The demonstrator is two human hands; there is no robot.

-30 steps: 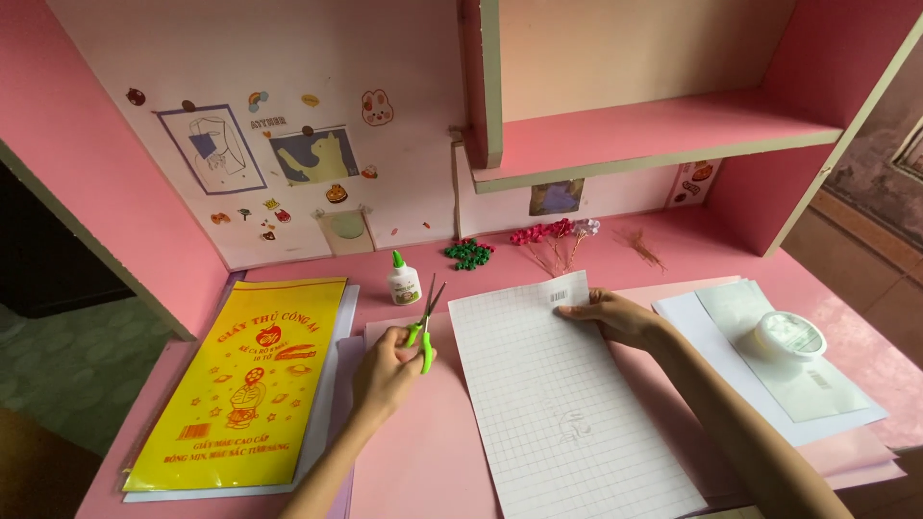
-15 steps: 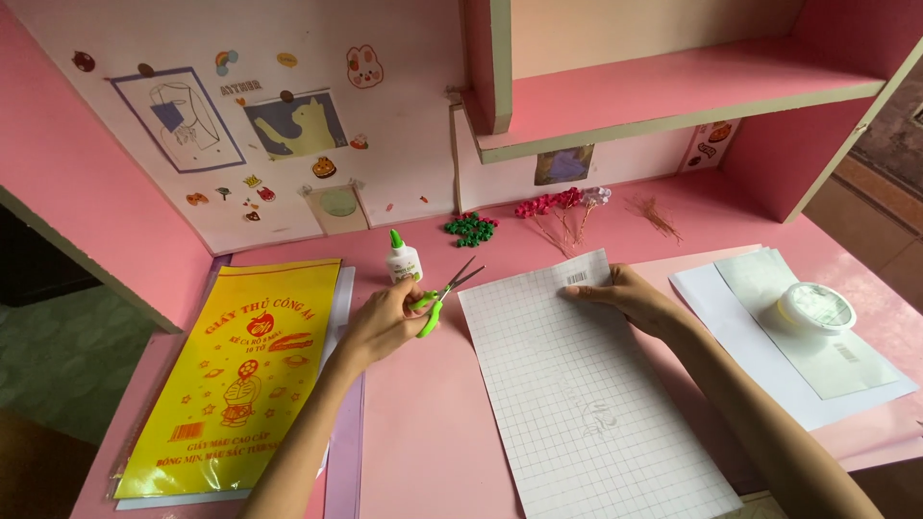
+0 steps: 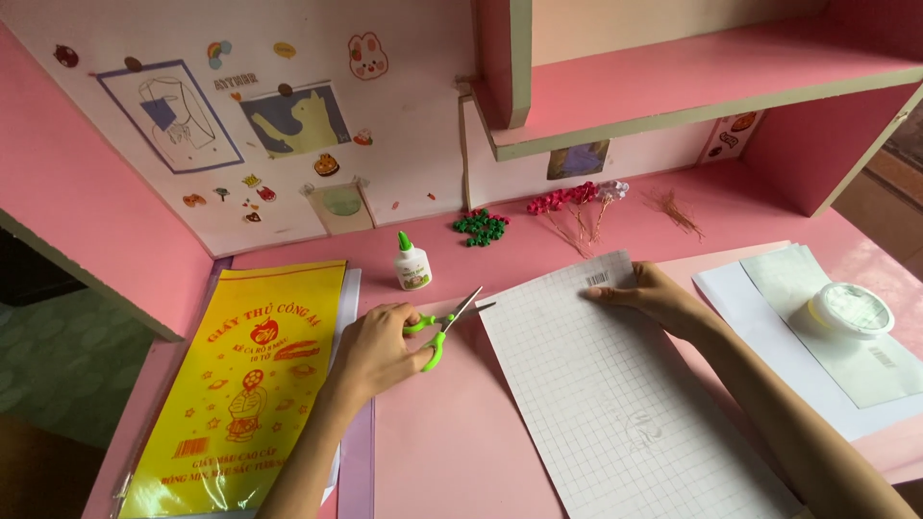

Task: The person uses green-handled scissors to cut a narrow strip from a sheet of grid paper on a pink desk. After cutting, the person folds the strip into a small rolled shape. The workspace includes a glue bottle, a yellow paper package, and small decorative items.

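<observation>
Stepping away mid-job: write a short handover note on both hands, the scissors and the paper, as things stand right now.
Left hand: holds the green-handled scissors, blades open, tips at the left edge of the grid sheet.
Right hand: flat on the sheet's top edge, pinning it to the pink desk.
Nearby: glue bottle, yellow paper pack, round tub on white sheets.
Done: sheet laid out, scissors in hand.
Left: no cut visible in the sheet.

Both forearms are bare, with no sleeve showing anywhere along them. The left hand (image 3: 377, 348), entering from six o'clock, wears no ring or watch. The right hand (image 3: 656, 298), from five o'clock, is equally unadorned.
</observation>
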